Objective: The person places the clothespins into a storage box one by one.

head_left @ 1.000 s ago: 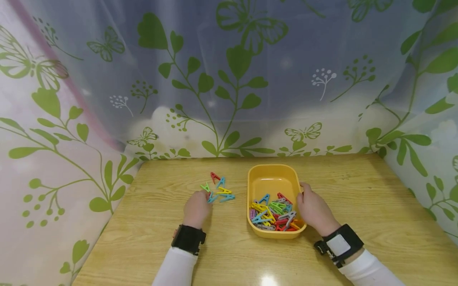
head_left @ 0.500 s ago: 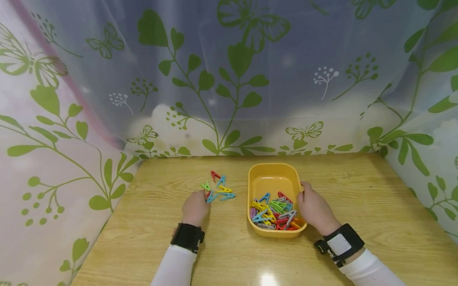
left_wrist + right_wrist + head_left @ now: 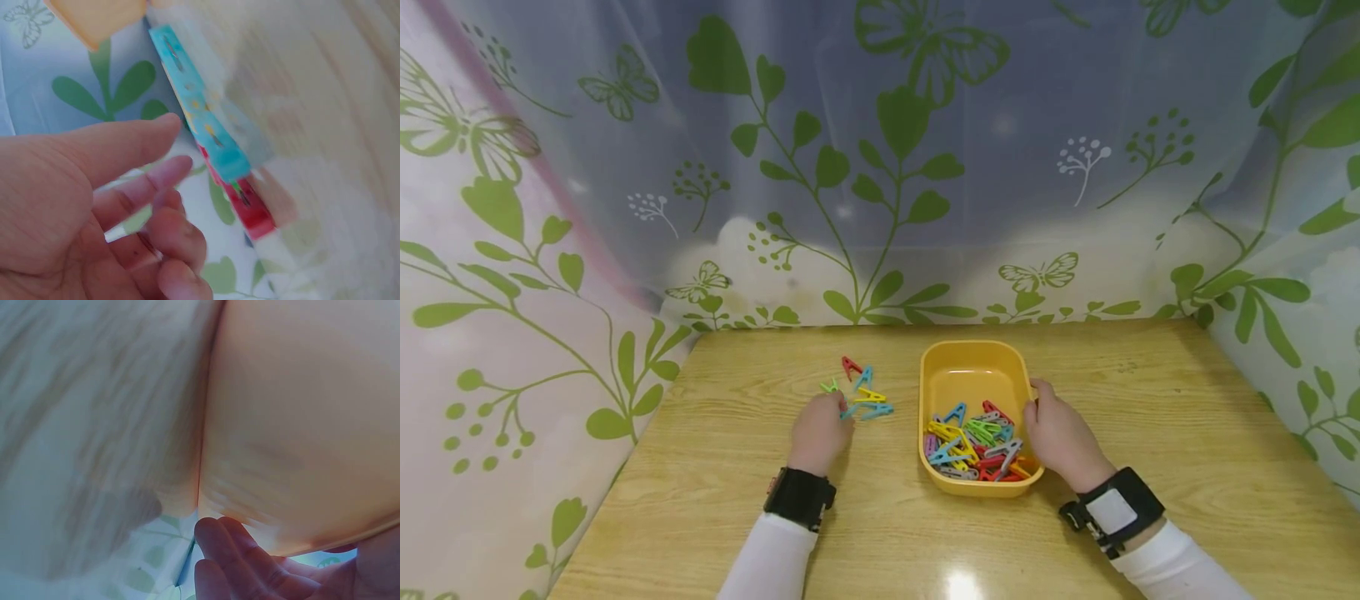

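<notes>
My left hand point(image 3: 820, 435) is low over the table beside a small group of clothespins, with nothing between thumb and fingers. Just past its fingertips in the left wrist view lie a light-blue clothespin point(image 3: 199, 103) and a red clothespin point(image 3: 255, 215). The head view shows another red clothespin point(image 3: 851, 367), a yellow clothespin point(image 3: 871, 395) and a green clothespin point(image 3: 829, 386) nearby; the hand partly covers the nearest ones. My right hand point(image 3: 1063, 437) grips the right rim of a yellow plastic tub point(image 3: 973, 382), its fingers against the outer wall in the right wrist view.
Inside the tub's near half lies a pile of multicoloured clothespins point(image 3: 981, 433). The wooden table point(image 3: 737, 383) meets a leaf-patterned curtain point(image 3: 1000, 208) at the back, and similar cloth hangs on both sides.
My left hand has shifted slightly right, now covering more of the nearest blue and red clothespins. My right hand and the tub stay in place.
</notes>
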Action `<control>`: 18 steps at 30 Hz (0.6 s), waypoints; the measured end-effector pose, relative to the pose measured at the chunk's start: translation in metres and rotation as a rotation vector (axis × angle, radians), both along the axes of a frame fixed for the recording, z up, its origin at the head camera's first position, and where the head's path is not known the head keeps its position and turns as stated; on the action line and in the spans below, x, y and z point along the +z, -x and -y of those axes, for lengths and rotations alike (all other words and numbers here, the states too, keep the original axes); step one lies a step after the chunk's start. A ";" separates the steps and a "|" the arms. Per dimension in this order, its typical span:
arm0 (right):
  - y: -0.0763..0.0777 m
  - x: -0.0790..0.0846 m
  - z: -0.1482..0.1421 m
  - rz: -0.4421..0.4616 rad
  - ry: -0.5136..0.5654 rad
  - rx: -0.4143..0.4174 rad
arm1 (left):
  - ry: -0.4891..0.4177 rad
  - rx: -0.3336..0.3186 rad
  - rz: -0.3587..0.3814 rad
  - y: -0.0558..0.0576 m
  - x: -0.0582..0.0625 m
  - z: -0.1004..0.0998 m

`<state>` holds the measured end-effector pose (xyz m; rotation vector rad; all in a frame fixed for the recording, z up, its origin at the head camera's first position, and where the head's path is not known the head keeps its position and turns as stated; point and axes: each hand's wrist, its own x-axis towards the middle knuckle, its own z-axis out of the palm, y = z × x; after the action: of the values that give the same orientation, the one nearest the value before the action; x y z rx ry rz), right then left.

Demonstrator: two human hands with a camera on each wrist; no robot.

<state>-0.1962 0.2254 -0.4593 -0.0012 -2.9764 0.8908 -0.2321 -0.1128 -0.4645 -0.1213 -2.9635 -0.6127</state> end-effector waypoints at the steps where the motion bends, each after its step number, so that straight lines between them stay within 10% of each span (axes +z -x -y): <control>1: 0.000 0.000 0.000 0.001 0.002 0.001 | 0.002 -0.024 -0.006 0.000 0.000 -0.002; 18: 0.001 -0.001 -0.001 0.005 0.008 -0.003 | 0.083 -0.104 -0.049 0.006 -0.011 -0.015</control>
<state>-0.1967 0.2263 -0.4605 -0.0079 -2.9762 0.9035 -0.2380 -0.0980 -0.4760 -0.2951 -2.9501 -0.4906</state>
